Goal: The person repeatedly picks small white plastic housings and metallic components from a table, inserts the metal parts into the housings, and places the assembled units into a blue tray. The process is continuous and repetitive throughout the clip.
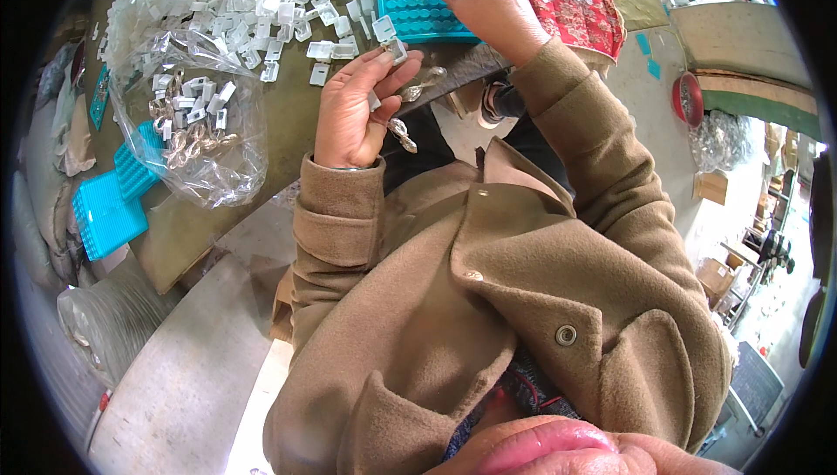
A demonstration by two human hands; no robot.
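My left hand (344,118) is closed around small white plastic pieces; one white plastic piece (395,50) sits at its fingertips. From the same hand dangle shiny metallic pieces (401,133), which look like linked rounded parts. Beyond it to the right lies a teal tray (417,30) with rows of round hollows. My right hand (493,4) pinches thumb and fingers together over this tray; whatever is between the fingertips is too small to name. A large heap of white plastic pieces (253,4) covers the table left of the tray.
A clear plastic bag (240,157) with white and metallic pieces lies at the table's left. Teal trays (109,213) stick out past the left edge. Red patterned cloth (602,26) lies right of my right hand. A red basin (687,98) stands on the floor at right.
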